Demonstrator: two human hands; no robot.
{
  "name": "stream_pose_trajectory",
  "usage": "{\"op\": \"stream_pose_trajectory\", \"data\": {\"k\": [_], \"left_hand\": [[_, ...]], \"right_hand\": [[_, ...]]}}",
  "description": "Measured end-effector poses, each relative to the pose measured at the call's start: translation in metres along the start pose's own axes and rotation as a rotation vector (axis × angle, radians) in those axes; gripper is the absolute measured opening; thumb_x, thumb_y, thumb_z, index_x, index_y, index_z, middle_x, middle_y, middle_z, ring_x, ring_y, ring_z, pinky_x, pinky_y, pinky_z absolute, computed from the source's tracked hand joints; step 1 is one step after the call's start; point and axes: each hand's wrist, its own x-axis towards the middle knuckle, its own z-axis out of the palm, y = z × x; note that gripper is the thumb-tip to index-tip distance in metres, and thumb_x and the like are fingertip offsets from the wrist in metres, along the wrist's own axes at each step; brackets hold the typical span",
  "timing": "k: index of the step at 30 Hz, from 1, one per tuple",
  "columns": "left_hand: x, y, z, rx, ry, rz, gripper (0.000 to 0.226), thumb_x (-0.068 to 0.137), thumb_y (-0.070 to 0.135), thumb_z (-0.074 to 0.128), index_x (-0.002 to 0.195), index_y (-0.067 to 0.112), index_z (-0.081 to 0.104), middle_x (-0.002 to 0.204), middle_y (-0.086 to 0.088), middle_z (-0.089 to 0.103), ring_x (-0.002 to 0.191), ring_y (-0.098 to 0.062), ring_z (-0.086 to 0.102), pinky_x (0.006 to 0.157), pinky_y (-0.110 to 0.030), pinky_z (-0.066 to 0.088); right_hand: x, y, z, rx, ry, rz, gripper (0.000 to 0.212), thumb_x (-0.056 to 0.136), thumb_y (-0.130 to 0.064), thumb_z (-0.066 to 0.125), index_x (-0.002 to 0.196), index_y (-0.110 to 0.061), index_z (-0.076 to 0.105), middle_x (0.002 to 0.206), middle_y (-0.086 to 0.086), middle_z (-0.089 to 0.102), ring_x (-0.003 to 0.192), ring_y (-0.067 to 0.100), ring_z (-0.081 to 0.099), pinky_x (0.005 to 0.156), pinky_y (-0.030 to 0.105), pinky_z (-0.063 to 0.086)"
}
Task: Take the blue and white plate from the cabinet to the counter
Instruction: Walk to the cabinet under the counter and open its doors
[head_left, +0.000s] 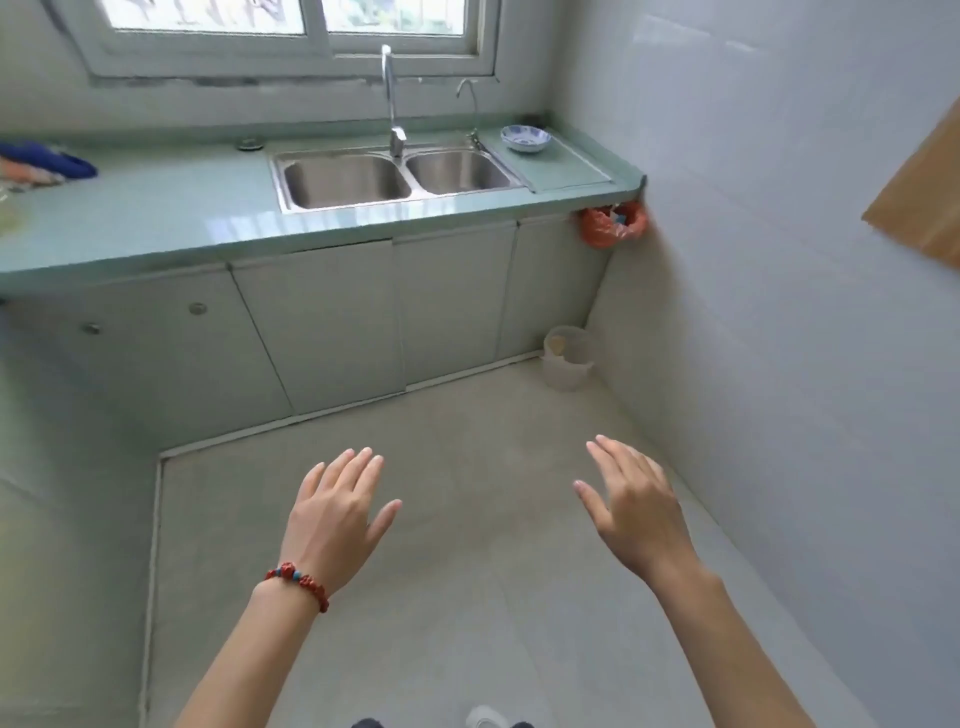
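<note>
A blue and white plate (525, 139) sits on the pale green counter (156, 218), at its far right end beside the sink. Below the counter runs a row of cabinet doors (322, 322), all closed. My left hand (332, 514), with a red bead bracelet at the wrist, hovers over the floor with fingers spread and nothing in it. My right hand (631, 506) hangs at the same height to the right, also spread and holding nothing. Both hands are well short of the cabinets and the counter.
A double steel sink (395, 176) with a tall tap (390, 98) is set in the counter under a window. A blue cloth (49, 161) lies at the counter's left end. An orange bag (613, 223) hangs under the right corner; a white bin (567, 357) stands below.
</note>
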Motion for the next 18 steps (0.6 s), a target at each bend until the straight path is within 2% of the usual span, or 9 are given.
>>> {"op": "stream_pose_trajectory", "data": {"k": [4,9,12,18], "left_hand": [[-0.036,-0.005,-0.001,-0.003,0.047,-0.248,0.085,0.091,0.055,0.001,0.103,-0.002,0.064,0.107,-0.019,0.068,0.098,-0.035,0.064,0.080,-0.054,0.051],[-0.108,0.000,0.005,-0.029,0.105,-0.565,0.085,0.090,0.056,0.001,0.105,-0.001,0.063,0.109,-0.019,0.068,0.100,-0.033,0.064,0.082,-0.054,0.050],[-0.160,0.008,0.010,-0.040,0.148,-0.751,0.086,0.089,0.057,0.002,0.106,-0.001,0.063,0.110,-0.019,0.067,0.101,-0.034,0.063,0.083,-0.053,0.049],[-0.271,0.036,0.019,-0.071,0.246,-1.062,0.088,0.087,0.060,0.001,0.107,0.000,0.062,0.111,-0.018,0.067,0.104,-0.034,0.062,0.085,-0.053,0.048]], "right_hand": [[0.040,-0.016,0.011,0.023,-0.051,-0.265,0.046,0.069,-0.010,0.078,0.107,0.006,0.060,0.111,0.025,0.065,0.102,0.038,0.062,0.087,0.053,0.047],[0.059,-0.049,0.025,0.059,-0.140,-0.585,0.046,0.069,-0.012,0.078,0.108,0.005,0.060,0.111,0.024,0.065,0.102,0.037,0.062,0.086,0.052,0.049],[0.050,-0.079,0.034,0.105,-0.207,-0.742,0.044,0.074,-0.013,0.074,0.111,0.005,0.058,0.116,0.024,0.062,0.107,0.038,0.059,0.091,0.051,0.046],[-0.011,-0.147,0.046,0.233,-0.345,-1.029,0.046,0.088,-0.027,0.057,0.127,-0.005,0.046,0.134,0.013,0.051,0.125,0.030,0.043,0.106,0.040,0.031]]}}
